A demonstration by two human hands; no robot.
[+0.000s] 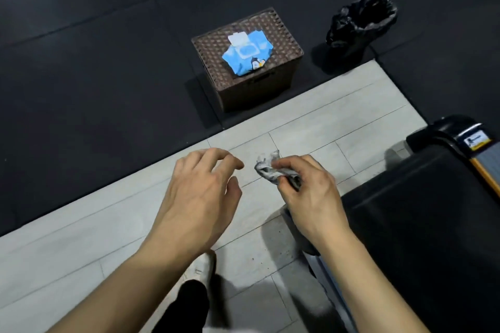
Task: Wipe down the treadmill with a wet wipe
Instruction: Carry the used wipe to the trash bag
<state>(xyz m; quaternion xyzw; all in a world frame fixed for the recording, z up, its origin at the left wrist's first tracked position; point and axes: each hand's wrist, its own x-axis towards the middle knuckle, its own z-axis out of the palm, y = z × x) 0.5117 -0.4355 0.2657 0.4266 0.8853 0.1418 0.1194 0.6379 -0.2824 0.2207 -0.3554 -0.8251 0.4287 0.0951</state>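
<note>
My right hand pinches a crumpled wet wipe, grey with dirt, above the pale floor. My left hand hovers just left of the wipe with its fingers loosely spread, holding nothing and not touching the wipe. The black treadmill fills the lower right, its rear end with an orange-edged side rail showing. A blue pack of wet wipes with its white flap open lies on top of a brown woven box farther ahead.
A bin lined with a black bag stands on the dark rubber mat right of the box. Pale floor planks run under my hands. My white shoe and dark trouser leg show at the bottom.
</note>
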